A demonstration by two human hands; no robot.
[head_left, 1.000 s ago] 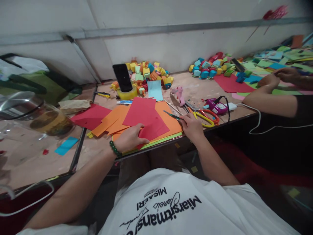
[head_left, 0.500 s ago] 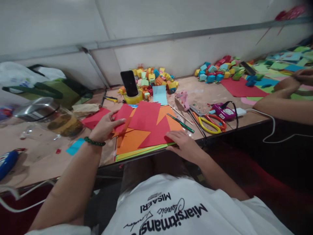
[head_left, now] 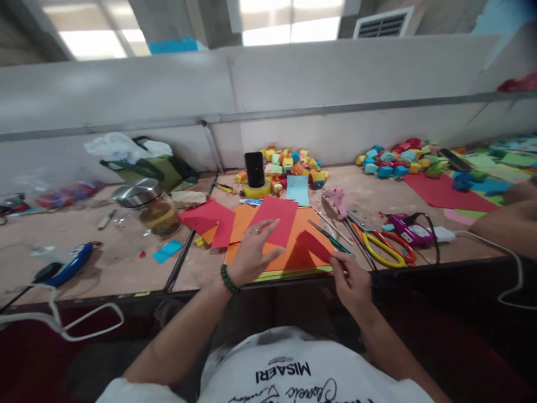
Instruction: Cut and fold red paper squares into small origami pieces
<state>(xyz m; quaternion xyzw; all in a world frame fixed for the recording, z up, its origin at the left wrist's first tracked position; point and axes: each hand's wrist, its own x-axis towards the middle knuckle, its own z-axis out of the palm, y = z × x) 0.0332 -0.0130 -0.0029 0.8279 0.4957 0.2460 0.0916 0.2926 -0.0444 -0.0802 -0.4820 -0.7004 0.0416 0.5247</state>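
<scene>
My right hand [head_left: 351, 280] pinches the near corner of a red paper piece [head_left: 315, 246], which is raised and tilted above the orange sheets. My left hand [head_left: 255, 254] has its fingers spread over the front of the stack, beside another red sheet [head_left: 277, 217]; nothing shows in its grasp. Beneath lie orange paper [head_left: 304, 261] and yellow and green sheets at the table's front edge. More red paper [head_left: 208, 219] lies to the left. A green-handled tool [head_left: 331, 238] rests at the stack's right side.
Scissors [head_left: 384, 250], a pink glue gun [head_left: 337, 202] and a purple power socket [head_left: 413, 230] lie right. A phone [head_left: 254, 169] stands behind, near colourful paper cubes [head_left: 289, 165]. A glass teapot [head_left: 155, 210] stands left. Another person's arm [head_left: 509, 226] is far right.
The view has shifted up and left. My left hand has moved off the left red paper to over the stack. My right hand has lifted a red piece from the stack.
</scene>
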